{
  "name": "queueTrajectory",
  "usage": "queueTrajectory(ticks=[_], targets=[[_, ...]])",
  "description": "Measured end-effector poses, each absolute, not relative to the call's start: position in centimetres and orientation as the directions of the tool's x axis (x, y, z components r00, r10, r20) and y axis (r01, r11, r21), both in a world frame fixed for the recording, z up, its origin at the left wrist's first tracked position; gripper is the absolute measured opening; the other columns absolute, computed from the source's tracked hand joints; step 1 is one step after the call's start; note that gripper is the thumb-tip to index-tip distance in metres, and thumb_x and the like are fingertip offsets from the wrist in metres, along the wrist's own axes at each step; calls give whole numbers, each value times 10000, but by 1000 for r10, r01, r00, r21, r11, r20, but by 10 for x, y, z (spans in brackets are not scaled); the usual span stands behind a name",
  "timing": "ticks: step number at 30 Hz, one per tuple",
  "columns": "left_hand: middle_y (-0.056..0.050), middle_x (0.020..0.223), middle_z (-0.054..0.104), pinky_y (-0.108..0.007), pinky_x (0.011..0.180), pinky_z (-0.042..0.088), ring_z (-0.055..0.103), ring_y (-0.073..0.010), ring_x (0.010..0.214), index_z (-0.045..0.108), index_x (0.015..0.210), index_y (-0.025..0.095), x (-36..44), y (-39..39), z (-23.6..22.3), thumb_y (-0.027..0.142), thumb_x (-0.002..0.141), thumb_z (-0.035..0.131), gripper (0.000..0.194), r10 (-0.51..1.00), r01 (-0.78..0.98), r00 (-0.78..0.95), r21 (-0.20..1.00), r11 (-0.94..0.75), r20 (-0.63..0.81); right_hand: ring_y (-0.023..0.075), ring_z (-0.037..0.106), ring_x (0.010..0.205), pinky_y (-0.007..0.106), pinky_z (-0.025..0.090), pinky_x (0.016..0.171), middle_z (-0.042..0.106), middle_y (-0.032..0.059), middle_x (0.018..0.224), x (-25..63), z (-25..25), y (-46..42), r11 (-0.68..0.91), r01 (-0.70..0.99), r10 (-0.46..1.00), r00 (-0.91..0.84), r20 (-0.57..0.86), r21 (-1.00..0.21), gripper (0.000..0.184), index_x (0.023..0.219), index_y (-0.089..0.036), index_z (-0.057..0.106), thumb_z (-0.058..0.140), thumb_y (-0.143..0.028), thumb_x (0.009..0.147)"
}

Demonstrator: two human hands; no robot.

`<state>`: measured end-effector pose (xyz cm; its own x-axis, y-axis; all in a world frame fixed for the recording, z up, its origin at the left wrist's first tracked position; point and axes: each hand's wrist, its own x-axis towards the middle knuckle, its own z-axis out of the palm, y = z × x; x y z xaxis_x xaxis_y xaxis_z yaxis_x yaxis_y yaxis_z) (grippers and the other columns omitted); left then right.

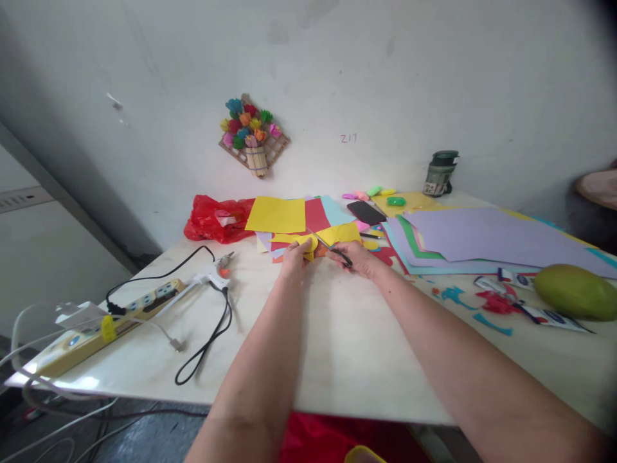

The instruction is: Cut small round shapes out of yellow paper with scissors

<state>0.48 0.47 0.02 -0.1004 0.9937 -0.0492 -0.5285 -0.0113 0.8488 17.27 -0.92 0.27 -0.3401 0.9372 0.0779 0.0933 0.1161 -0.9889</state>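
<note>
My left hand [297, 256] is closed on a small piece of yellow paper [311, 244] with a rounded edge, above the middle of the table. In my right hand [355, 255] is a pair of scissors [343, 256], gripped by its dark handles, the blades pointing up and left beside the yellow piece. Just behind the hands lie a strip of yellow paper [343, 233] and a square yellow sheet [277, 215], on top of red paper [317, 215] and other coloured sheets. Whether the blades touch the paper I cannot tell.
A power strip [157, 297], cables and a white glue gun [218, 276] lie at the left. Behind is a red plastic bag [200, 218]. Lilac sheets [467, 233], blue paper scraps [453, 296], a mango-like green fruit [576, 292], a phone [366, 212] and a bottle [439, 173] occupy the right.
</note>
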Motion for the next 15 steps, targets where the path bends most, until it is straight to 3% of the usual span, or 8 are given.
queueTrajectory(ticks=[15], targets=[[-32,726,680,-318,691,537,713,-208,716,521,704,179,2,6,-3,215,647,840,326,994,-545,-104,838,-37,-24,51,347,348,197,242,328,469,-58,464,173,4,-9,69,134,941,-339,20,-989,264,659,-168,569,748,-362,654]])
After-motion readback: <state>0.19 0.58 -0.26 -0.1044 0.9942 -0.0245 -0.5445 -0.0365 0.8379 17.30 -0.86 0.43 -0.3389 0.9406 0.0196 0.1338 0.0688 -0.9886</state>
